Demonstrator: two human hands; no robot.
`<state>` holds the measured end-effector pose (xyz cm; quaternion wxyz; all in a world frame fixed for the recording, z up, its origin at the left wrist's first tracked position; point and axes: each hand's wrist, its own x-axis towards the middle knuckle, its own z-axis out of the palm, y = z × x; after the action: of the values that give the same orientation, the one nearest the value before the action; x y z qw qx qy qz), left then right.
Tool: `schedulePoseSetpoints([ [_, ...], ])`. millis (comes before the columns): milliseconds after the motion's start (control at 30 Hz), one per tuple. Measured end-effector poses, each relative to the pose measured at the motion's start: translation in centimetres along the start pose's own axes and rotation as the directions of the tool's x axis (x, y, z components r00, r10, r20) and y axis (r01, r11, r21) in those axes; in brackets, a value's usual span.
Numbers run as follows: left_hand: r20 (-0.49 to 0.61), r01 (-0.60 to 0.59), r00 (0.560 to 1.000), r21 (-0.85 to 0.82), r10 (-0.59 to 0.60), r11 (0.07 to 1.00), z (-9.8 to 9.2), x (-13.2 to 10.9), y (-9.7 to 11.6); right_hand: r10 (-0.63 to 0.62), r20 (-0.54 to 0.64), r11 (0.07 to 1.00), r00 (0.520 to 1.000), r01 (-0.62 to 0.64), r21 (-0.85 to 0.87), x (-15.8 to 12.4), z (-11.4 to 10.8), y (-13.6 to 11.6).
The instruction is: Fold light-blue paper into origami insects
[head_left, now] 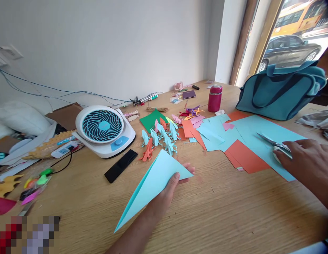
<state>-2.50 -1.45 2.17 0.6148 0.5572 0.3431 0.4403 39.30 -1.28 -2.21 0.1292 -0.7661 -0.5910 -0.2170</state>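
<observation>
My left hand (170,185) is closed on a light blue sheet of paper (156,180) folded into a long triangle, thumb on top and fingers behind. At the right, my right hand (307,162) is closed over the handles of a pair of scissors (272,141), whose blades point left above large light blue sheets (259,128). Part of the handles is hidden under the fingers. Beyond the folded paper stands a group of small light blue paper figures (168,141), with an orange paper figure (147,151) in front.
A white fan (129,132) and a black phone (121,165) are at the left. Orange sheets (246,157) lie near the blue ones. A red flask (214,99) and a teal bag (280,93) stand at the back. Mixed clutter covers the far left.
</observation>
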Motion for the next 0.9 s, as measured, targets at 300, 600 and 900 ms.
schedulePoseSetpoints([
  [300, 0.171, -0.308, 0.950, 0.635, 0.260, 0.709, -2.2, 0.6, -0.7, -0.433, -0.423, 0.612, 0.796, 0.605, 0.510, -1.4, -8.8, -15.2],
  [600, 0.432, -0.411, 0.843, 0.902, 0.319, -0.134, -5.9, 1.5, -1.8, -0.686, -0.629, 0.286, 0.366, 0.930, 0.229, -4.0, -9.2, -21.4],
  [900, 0.383, -0.334, 0.891, 0.917, 0.245, -0.217, -7.8, 2.1, -3.7, -0.794, -0.495, 0.194, 0.353, 0.919, 0.344, -4.5, -6.4, -22.3],
])
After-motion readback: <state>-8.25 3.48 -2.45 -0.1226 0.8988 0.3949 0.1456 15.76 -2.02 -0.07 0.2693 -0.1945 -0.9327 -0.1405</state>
